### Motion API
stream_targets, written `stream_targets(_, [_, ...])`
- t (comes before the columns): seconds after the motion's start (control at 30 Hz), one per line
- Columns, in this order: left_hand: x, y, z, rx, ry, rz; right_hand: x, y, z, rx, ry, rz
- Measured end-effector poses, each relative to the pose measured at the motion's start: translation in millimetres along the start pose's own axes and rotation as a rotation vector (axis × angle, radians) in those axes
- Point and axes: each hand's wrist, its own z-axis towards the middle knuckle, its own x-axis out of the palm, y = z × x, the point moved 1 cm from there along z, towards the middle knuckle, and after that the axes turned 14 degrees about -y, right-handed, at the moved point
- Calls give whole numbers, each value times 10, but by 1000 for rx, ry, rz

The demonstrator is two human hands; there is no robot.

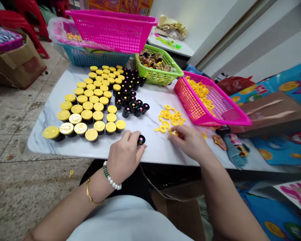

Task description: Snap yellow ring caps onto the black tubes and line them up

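My left hand (125, 155), with a bead bracelet at its wrist, is closed around a small black cup (141, 140) near the table's front edge. Small coloured bits show inside the cup. To the right, the fingers of my right hand (190, 140) pinch a small yellow ring-shaped plastic piece (173, 133), partly hidden by the fingertips. Just beyond that hand lies a loose pile of yellow ring pieces (167, 114). Uncapped black cups (132, 106) stand grouped at the table's middle. Left of them are rows of black cups with yellow lids (87, 105).
A pink basket (194, 108) of yellow rings stands at the right, and a green basket (155, 79) of brown pieces behind. Another pink basket (110, 31) rests on a blue one (97, 59) at the back. Small packets (219, 143) lie at the right edge of the white table (150, 93).
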Motion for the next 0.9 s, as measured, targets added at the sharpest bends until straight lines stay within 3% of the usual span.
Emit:
stream_targets(0.17, [33,66,7,-15,6,-94,71,456,-114,437,294,719])
stream_targets(0.27, [39,95,-1,-21,18,-127,257,729,-183,485,304,951])
stream_targets(0.4, [35,103,-15,-21,26,-125,443,855,-209,488,244,915])
stream_targets(0.67, [39,103,-11,-25,62,-120,480,874,-161,548,279,860])
stream_targets(0.9, [10,99,-1,-46,83,-131,571,951,-291,475,121,796])
